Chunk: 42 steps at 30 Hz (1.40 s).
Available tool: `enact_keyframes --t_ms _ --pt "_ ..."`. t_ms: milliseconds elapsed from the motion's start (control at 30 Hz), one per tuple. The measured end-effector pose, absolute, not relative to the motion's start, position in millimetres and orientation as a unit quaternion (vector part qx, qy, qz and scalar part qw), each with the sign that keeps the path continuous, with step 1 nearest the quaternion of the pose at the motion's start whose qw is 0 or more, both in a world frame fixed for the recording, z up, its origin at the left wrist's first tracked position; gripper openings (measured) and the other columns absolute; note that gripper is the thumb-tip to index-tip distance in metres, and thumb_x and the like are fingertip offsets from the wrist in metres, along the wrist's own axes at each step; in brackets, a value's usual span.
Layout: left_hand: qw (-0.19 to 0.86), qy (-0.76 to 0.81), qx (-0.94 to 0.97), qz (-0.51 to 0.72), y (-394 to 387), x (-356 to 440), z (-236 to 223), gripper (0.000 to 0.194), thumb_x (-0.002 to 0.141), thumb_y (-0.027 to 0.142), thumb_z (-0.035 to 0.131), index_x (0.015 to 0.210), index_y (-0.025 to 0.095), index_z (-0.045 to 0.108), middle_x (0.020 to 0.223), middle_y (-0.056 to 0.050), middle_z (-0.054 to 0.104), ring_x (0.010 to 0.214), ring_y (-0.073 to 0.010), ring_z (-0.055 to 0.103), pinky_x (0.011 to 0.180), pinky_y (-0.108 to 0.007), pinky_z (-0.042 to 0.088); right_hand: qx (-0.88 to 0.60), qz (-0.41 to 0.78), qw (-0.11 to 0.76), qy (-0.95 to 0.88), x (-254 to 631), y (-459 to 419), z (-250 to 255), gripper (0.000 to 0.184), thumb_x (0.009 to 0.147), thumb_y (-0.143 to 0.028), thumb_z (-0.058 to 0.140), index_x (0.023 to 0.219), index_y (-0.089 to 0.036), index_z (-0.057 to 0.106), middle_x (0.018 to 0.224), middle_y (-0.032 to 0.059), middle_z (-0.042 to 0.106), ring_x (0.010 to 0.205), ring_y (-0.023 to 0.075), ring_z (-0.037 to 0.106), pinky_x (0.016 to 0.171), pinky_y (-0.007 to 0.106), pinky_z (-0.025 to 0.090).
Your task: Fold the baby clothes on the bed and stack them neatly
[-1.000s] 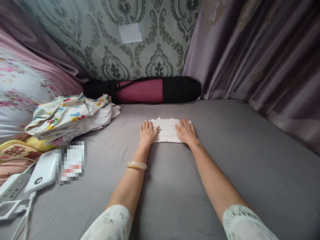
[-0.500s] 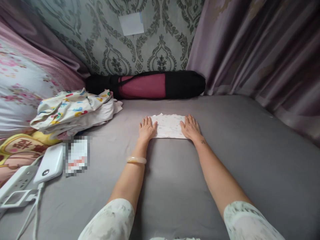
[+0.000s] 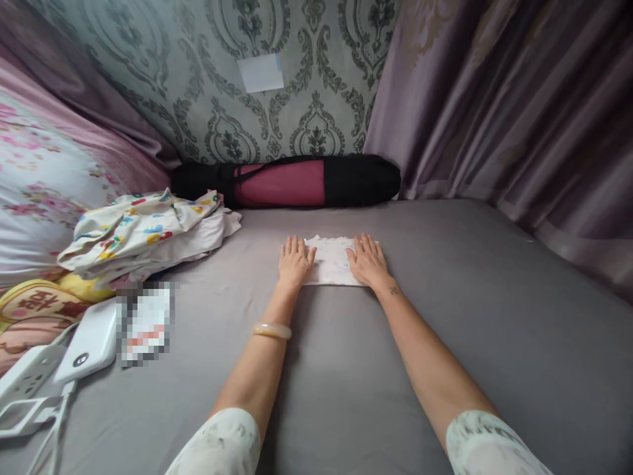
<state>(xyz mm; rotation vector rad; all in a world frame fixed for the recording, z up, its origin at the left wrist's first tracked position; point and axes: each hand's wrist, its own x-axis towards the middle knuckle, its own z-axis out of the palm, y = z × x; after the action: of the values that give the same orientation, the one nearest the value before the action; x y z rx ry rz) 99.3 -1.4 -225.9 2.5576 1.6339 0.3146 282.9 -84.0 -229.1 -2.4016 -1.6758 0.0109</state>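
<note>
A folded white cloth (image 3: 331,262) with a faint small print lies flat on the grey bed sheet (image 3: 341,369). My left hand (image 3: 295,262) rests palm down over its left end, fingers stretched out and thumb toward the middle. Over the right end lies my right hand (image 3: 366,261), also flat with fingers extended. Neither hand grips the cloth; each covers part of an end. A pale bangle (image 3: 271,330) circles my left forearm.
Crumpled printed clothes (image 3: 148,231) lie at the left beside a floral pillow (image 3: 44,191). Nearer are a white power bank (image 3: 91,340), a power strip (image 3: 32,376) and cables. A long black and maroon bag (image 3: 281,183) lies along the wall, between curtains (image 3: 459,105).
The view tipped up and then back down. Both hands shifted slightly apart half a second ago and are now a little closer together on the cloth, still flat.
</note>
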Motion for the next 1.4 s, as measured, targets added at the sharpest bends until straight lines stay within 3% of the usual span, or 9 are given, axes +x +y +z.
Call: enact_keyframes --t_ms 200,500,700,1167,1400 --pt "0.112 0.537 0.833 0.071 4.3 96.2 -237.4 0.068 0.098 0.05 0.022 0.15 0.007 0.031 0.159 -0.017 0.023 0.148 -0.0308 0.016 0.118 -0.046 0.021 -0.816 -0.008 0.092 -0.571 286.1 -84.5 -243.7 0.062 0.1 -0.043 0.02 0.149 -0.008 0.035 0.156 0.0174 0.03 0.146 0.0282 0.02 0.117 0.043 0.016" --pt "0.107 0.536 0.834 0.067 6.0 96.3 -233.5 0.066 0.098 0.049 0.023 0.15 0.01 0.032 0.158 -0.016 0.026 0.148 -0.031 0.019 0.118 -0.047 0.021 -0.819 0.005 0.09 -0.567 285.2 -84.7 -237.2 0.06 0.101 -0.041 0.024 0.15 -0.009 0.035 0.156 0.0175 0.03 0.146 0.0289 0.021 0.117 0.043 0.016" --pt "0.039 0.517 0.848 0.111 -12.9 114.7 -222.2 0.064 0.099 0.046 0.022 0.147 0.007 0.037 0.157 -0.017 0.029 0.148 -0.03 0.019 0.12 -0.048 0.014 -0.802 -0.02 0.11 -0.586 269.1 -81.2 -227.2 0.058 0.101 -0.04 0.022 0.15 -0.012 0.036 0.158 0.0168 0.026 0.147 0.0282 0.018 0.118 0.046 0.012" --pt "0.091 0.47 0.873 0.097 -30.0 132.5 -235.4 0.063 0.098 0.045 0.028 0.149 0.007 0.035 0.156 -0.018 0.03 0.146 -0.0324 0.022 0.119 -0.051 0.014 -0.801 0.0 0.081 -0.593 259.7 -79.8 -234.3 0.056 0.1 -0.036 0.025 0.15 -0.013 0.036 0.158 0.0144 0.029 0.145 0.028 0.023 0.117 0.046 0.015" --pt "0.233 0.498 0.804 0.225 -3.5 118.0 -214.7 0.055 0.1 0.036 0.023 0.144 0.007 0.038 0.148 -0.016 0.046 0.137 -0.0231 0.043 0.112 -0.036 0.034 -0.779 0.029 0.092 -0.619 228.4 -62.0 -217.8 0.057 0.1 -0.035 0.023 0.15 -0.011 0.034 0.159 0.015 0.024 0.147 0.0272 0.017 0.118 0.048 0.009"
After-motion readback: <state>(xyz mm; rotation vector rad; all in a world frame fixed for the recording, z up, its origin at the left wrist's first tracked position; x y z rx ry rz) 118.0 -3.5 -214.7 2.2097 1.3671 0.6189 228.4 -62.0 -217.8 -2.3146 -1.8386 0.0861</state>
